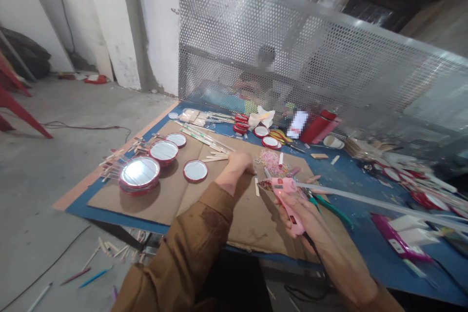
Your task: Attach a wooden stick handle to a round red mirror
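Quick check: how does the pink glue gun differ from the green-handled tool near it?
The pink glue gun is gripped in the right hand; the green-handled tool lies on the blue table. The glue gun has a long translucent stick extending from its rear; the green-handled tool has none. Both are hand tools.

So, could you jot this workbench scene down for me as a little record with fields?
Right hand: the right hand grips a pink glue gun
Glue stick: a long translucent glue stick sticks out of the gun's back
Left hand: the left hand is over the cardboard; its fingertips are unclear
By the nozzle: a short pale strip
Left side of cardboard: four red-rimmed discs
Beyond left hand: loose wooden sticks
Right side: green-handled tool, purple power strip
Behind: perforated metal panel
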{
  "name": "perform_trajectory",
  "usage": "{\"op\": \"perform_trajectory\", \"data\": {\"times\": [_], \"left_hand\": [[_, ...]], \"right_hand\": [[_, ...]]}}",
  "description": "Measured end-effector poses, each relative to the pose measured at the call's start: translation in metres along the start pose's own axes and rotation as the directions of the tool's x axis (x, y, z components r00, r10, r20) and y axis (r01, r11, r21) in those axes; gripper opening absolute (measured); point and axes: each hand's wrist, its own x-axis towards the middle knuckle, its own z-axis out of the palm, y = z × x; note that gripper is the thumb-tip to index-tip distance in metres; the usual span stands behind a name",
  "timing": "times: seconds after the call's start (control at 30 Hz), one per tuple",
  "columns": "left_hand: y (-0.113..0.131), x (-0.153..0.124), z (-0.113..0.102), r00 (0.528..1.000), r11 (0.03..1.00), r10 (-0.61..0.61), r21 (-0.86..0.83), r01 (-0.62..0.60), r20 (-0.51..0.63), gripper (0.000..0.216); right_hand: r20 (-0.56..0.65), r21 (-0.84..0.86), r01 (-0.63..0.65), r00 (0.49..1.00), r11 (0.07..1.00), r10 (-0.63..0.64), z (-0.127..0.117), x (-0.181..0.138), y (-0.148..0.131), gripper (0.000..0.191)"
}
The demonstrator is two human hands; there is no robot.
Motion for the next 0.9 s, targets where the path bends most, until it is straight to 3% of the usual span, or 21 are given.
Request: {"op": "perform_trajectory", "data": {"times": [0.3, 0.5, 0.63, 0.9], "left_hand": [[0.001, -0.002, -0.002, 1.000, 1.000, -0.010, -0.003, 0.010, -0.006, 0.072], [0.001, 0.001, -0.001, 1.000, 1.000, -0.019, 0.011, 0.019, -0.004, 0.073], [0.001, 0.000, -0.001, 1.000, 1.000, -0.013, 0.007, 0.013, 0.008, 0.075], [0.001, 0.002, -0.001, 1.000, 1.000, -0.013, 0.006, 0.013, 0.009, 0.073]], "right_hand": [[0.014, 0.143, -0.115, 0.993, 0.983, 0.114, 0.004, 0.000, -0.004, 0.049], [-0.037, 0.075, -0.021, 0.999, 0.997, 0.024, 0.000, -0.005, 0.003, 0.043], [0.021, 0.010, -0.025, 0.999, 1.000, 0.025, -0.005, 0.002, 0.010, 0.036], [0.075, 0.041, -0.058, 0.996, 0.997, 0.055, -0.013, 0.001, 0.014, 0.044]]}}
